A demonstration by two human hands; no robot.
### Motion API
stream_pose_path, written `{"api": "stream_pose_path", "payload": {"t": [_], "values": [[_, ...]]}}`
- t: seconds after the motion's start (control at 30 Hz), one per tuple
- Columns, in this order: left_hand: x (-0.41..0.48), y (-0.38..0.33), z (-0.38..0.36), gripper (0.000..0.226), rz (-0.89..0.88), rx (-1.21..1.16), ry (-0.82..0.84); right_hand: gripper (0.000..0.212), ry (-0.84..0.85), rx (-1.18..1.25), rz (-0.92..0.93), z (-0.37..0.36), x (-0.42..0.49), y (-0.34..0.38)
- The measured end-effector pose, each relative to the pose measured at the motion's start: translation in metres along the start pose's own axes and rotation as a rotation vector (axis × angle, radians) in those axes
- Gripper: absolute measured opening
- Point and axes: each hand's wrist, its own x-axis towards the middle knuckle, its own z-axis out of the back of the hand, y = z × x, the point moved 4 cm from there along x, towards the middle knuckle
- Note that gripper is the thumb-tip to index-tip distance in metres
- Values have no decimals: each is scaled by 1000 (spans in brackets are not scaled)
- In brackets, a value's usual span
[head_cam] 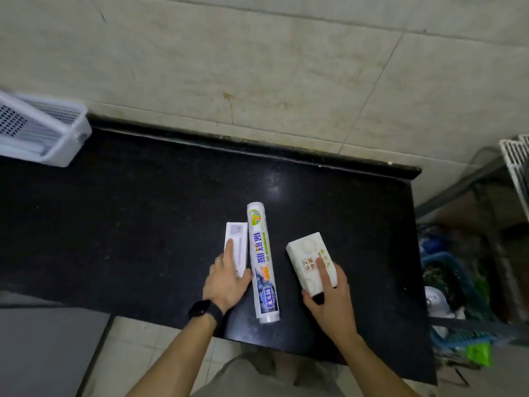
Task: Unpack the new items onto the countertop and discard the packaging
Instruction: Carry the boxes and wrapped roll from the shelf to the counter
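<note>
Three packaged items lie on the black countertop (143, 224). A slim white and lilac box (239, 239) lies on the left, and my left hand (226, 282) holds its near end with the forefinger stretched along its top. Beside it lies a long roll of cling film (262, 259) in a printed wrapper, untouched. To the right is a white wrapped block, like a bar of soap (307, 259). My right hand (329, 299) grips its near end, forefinger on top and thumb under the corner.
A white slotted plastic basket (43, 133) stands at the back left of the counter. Past the counter's right edge sit a blue crate (446, 270) with green bags and a metal rack (515, 167). A tiled wall rises behind the counter.
</note>
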Motion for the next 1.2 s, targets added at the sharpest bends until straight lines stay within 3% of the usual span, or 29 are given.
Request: {"api": "stream_pose_path", "payload": {"t": [0.1,0.23,0.4,0.53,0.63,0.83,1.0,1.2], "values": [[1,3,-2,93,-3,-55,-1,96,15,-53,-23,5,-1,5],[3,2,3,93,-7,-155,13,91,-15,-322,-8,15,-1,18],[-6,13,20,91,14,-217,-29,71,-141,-238,149,14,7,68],[-24,37,36,86,94,-260,-136,69,-20,-104,204,-17,22,109],[-45,57,44,85,182,-290,-228,76,99,-132,220,-46,28,127],[-88,84,52,81,282,-366,-384,91,262,-144,-101,-90,32,116],[-120,100,49,80,369,-417,-478,87,290,-184,-120,-99,37,113],[-149,120,49,76,421,-492,-542,71,405,28,-183,-87,48,129]]}}
